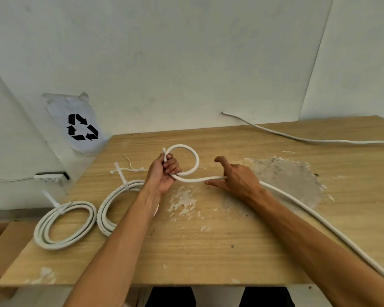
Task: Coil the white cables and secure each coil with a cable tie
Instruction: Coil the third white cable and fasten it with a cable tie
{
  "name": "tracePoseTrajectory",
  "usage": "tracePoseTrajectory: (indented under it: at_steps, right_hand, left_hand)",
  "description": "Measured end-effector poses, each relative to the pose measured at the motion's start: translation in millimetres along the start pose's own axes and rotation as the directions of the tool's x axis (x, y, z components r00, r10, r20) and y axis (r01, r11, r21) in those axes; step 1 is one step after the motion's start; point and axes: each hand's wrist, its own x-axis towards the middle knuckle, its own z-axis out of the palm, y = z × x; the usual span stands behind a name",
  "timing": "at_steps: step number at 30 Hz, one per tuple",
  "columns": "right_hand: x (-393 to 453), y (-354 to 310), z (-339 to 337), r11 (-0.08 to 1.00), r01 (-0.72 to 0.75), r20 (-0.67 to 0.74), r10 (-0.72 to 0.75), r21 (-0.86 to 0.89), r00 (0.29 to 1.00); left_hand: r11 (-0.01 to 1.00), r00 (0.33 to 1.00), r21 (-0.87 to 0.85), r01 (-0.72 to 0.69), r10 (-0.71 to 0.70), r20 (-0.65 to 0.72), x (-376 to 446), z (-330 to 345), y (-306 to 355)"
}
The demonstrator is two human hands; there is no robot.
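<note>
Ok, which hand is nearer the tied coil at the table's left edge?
Left. The left hand grips the new loop just up and right of the tied coil; the right hand holds the cable farther right, well apart from it.

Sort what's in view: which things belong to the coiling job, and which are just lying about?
Job:
- white cable, first loop gripped by left hand, right hand guiding it
- two tied coils
- loose cable ties

Lying about:
- recycling sign on the wall
- power strip
- dried paint patches on the table
</note>
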Motion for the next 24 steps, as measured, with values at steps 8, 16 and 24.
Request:
tracePoseTrajectory:
  at_steps: [8,16,24]
  right_hand:
    - [32,0,-21,0.991,0.122,0.264,-0.105,-0.052,0.959]
    - [32,-37,-44,0.979,0.181,0.259,-0.2,0.097,0.945]
    - [43,-38,-33,0.972,0.188,0.219,-0.215,0.14,0.952]
  left_hand:
    - [0.842,0.998,0.54,-0.001,-0.035,0.056,-19,-5,16]
    - [0.902,0.996,0.43,0.042,-0.069,0.049,-26,-7,16]
    - [0.997,0.984,0.006,0.073,-0.073,0.164,-39,-9,12]
